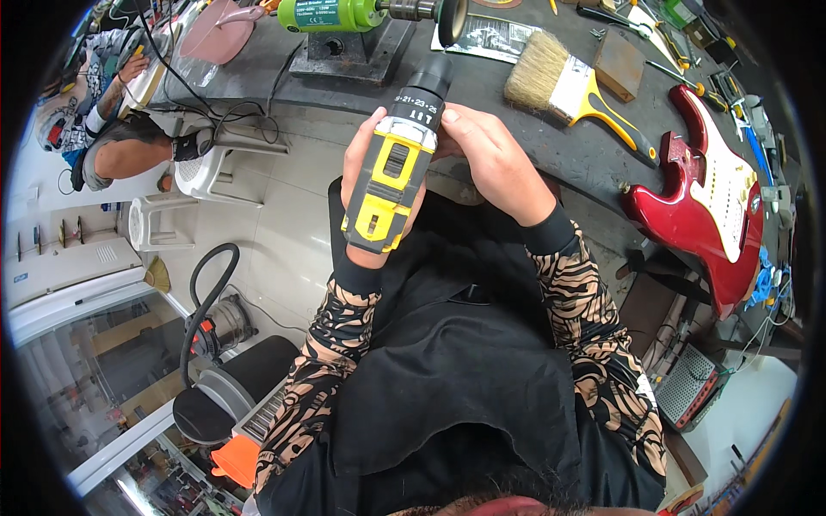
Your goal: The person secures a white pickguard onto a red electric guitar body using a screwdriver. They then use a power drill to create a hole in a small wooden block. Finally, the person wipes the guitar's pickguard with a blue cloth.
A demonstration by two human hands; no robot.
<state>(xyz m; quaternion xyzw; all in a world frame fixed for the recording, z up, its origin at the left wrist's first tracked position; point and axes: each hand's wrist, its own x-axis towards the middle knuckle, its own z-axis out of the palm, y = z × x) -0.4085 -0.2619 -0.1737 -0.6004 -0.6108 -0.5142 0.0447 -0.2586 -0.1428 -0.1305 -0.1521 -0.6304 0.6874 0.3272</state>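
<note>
A yellow and black cordless drill point(391, 185) with a black chuck points away from me over the workbench edge. My left hand point(357, 155) is wrapped round it from below and the left, with most of its fingers hidden by the drill body. My right hand point(499, 163) is closed at the drill's right side, its thumb against the numbered black collar point(417, 107) just behind the chuck. The right fingers curl under and are partly hidden. The drill's grip and underside cannot be seen.
On the dark workbench point(482, 99) are a green bench grinder point(331, 15), a wide paintbrush point(568, 82), a wooden block point(619, 64) and a red guitar body point(701, 206). White stools point(219, 172) and a vacuum cleaner point(225, 327) stand left. Another person point(112, 129) sits far left.
</note>
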